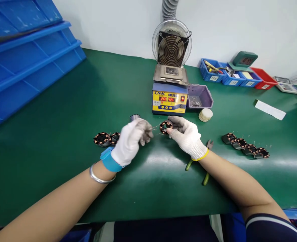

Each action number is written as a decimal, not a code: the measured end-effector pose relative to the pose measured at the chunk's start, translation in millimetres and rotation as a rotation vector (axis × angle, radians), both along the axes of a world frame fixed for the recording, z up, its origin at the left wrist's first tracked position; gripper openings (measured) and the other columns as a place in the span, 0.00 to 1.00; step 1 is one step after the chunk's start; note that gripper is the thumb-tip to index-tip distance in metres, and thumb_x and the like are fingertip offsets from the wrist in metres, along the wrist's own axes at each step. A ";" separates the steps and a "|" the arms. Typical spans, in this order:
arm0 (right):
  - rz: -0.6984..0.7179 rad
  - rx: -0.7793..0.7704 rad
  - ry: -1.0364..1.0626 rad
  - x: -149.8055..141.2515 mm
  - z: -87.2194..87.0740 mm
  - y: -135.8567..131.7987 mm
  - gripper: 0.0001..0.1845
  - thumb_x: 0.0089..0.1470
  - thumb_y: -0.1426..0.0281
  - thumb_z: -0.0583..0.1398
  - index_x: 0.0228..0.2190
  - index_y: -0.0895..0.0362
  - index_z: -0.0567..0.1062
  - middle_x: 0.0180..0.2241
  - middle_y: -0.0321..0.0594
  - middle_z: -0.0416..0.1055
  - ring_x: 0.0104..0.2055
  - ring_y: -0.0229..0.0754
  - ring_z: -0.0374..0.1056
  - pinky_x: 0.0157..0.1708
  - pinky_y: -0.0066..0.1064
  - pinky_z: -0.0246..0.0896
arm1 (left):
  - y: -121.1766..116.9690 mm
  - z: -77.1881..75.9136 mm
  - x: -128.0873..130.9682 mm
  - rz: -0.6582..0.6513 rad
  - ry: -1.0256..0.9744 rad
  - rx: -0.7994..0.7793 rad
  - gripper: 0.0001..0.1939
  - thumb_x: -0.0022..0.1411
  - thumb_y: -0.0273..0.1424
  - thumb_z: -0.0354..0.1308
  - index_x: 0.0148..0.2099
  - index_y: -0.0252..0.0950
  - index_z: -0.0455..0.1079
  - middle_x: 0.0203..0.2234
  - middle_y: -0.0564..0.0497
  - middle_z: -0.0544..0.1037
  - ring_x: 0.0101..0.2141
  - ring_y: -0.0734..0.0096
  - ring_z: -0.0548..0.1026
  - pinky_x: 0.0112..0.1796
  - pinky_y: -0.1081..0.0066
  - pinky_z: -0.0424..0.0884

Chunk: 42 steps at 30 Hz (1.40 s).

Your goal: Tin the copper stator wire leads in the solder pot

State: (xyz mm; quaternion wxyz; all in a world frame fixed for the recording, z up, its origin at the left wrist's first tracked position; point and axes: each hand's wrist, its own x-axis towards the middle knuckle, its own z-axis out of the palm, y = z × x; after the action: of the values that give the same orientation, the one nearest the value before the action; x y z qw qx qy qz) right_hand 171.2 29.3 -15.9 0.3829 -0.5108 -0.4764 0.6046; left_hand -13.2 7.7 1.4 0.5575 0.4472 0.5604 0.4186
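My right hand, in a white glove, holds a small copper-wound stator coil above the green mat. My left hand, also gloved, pinches a thin wire lead that runs from that coil toward its fingertips. Two more wound coils lie on the mat just left of my left hand. A row of several coils lies to the right of my right forearm. Green-handled cutters rest on the mat under my right wrist.
A yellow-and-blue solder pot with red digits stands behind the hands, a fan behind it. A purple tray and a tape roll sit beside it. Blue crates stand at left; small bins at back right.
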 end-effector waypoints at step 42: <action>0.340 0.665 -1.548 -19.4 69.3 252.0 0.19 0.47 0.70 0.64 0.42 0.61 0.75 0.43 0.52 0.72 0.50 0.60 0.67 0.49 0.54 0.60 | -4.3 -26.9 21.9 -0.436 0.279 0.064 0.18 0.61 0.40 0.54 0.49 0.35 0.71 0.41 0.46 0.80 0.40 0.65 0.78 0.44 0.68 0.74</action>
State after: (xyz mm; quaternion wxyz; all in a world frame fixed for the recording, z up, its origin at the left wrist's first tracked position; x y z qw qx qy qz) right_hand 151.8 281.3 53.3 -0.0160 -0.5622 -0.8261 -0.0360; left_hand 8.7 3.4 -25.5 0.5375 0.6281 0.5088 0.2403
